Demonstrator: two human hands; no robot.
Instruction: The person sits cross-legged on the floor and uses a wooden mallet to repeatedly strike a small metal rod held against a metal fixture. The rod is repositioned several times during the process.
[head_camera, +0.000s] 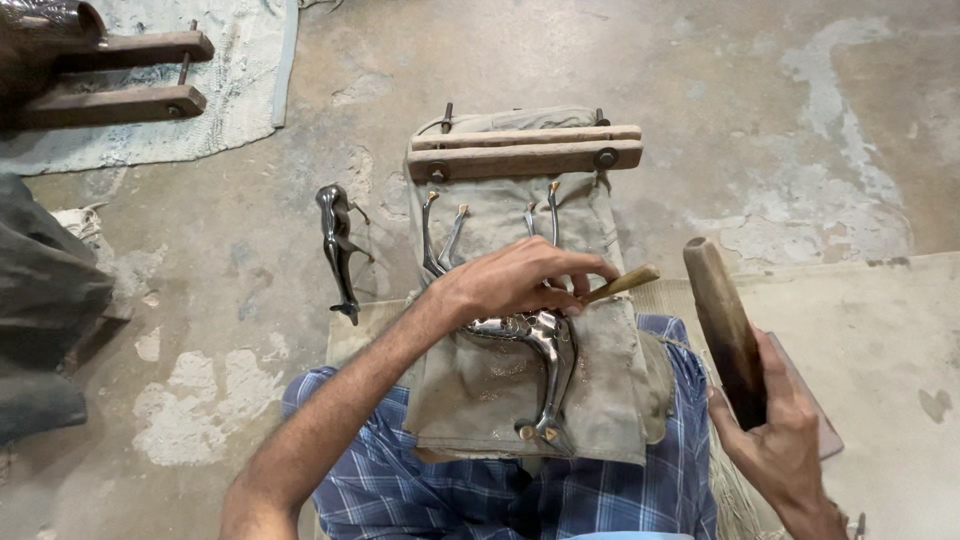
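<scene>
On lap-spread grey cloth (600, 400): polished metal animal figure (535, 345), pinned beneath left hand (515, 280) whose grip pinches a small chisel (622, 284); right hand (775, 425) closed round wooden mallet (725, 325); risk judged: a glancing strike could slip chisel, scarring figure or fingers.
</scene>
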